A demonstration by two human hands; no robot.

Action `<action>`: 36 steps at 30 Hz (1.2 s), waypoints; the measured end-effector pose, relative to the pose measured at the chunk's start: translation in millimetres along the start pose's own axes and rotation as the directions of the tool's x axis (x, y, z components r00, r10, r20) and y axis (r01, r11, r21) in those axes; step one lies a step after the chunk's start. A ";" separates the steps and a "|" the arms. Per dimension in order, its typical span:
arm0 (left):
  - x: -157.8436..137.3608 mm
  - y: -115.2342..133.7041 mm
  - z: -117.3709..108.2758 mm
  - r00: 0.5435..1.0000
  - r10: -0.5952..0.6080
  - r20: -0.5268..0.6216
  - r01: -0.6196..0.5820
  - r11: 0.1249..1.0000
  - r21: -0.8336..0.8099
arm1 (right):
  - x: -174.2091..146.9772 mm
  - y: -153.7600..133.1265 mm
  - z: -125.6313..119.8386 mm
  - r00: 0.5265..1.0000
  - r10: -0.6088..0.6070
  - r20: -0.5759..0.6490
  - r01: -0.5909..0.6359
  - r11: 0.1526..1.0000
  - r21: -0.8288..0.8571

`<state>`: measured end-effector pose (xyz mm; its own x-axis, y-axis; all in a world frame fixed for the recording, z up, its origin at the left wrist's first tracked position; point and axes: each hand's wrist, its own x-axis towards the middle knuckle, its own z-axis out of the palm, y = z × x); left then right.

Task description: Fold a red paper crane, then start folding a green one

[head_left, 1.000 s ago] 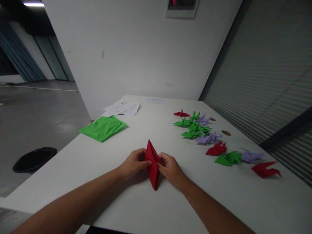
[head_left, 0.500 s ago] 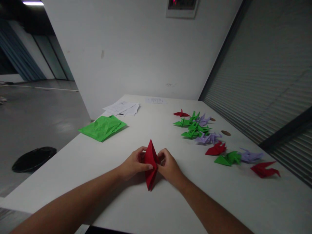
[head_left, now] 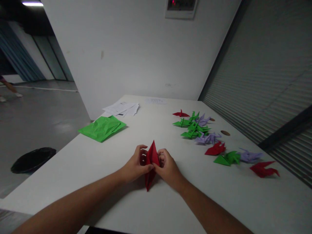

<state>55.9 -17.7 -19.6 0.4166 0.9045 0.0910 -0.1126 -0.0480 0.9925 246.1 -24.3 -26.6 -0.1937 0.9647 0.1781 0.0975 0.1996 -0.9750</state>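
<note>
Between my hands stands a red folded origami paper (head_left: pixel 152 153), a narrow diamond with one point up and the other down near the table. My left hand (head_left: pixel 137 165) grips its left side, thumb across the front and fingers behind. From the right, my right hand (head_left: pixel 168 165) pinches the paper, its thumb at the middle close to the left thumb. The layers look slightly parted along the centre. Some fingertips are hidden behind the paper.
Folded cranes in green (head_left: pixel 195 127), purple (head_left: pixel 250 155) and red (head_left: pixel 264 169) lie along the table's right side. Green paper sheets (head_left: pixel 102 128) and printed white papers (head_left: pixel 122 108) lie at left. A black-lined bin (head_left: pixel 33 160) stands on the floor; a person's legs (head_left: pixel 9 86) show far left.
The red paper has turned and tilted slightly, its top moving right. My right thumb has come round onto its front, beside the left thumb. A person's legs have appeared at far left.
</note>
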 end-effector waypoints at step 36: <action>1.8 -2.2 6.5 0.983 -0.139 0.116 0.158 0.973 -0.170 | 2.0 5.3 -8.1 0.909 -0.202 -0.365 0.167 0.978 -0.125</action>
<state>62.7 -18.7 -21.1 0.5300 0.8471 -0.0394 -0.1973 0.1684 0.9658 254.1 -19.9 -30.3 0.1604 0.8991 0.4074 0.1846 0.3781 -0.9072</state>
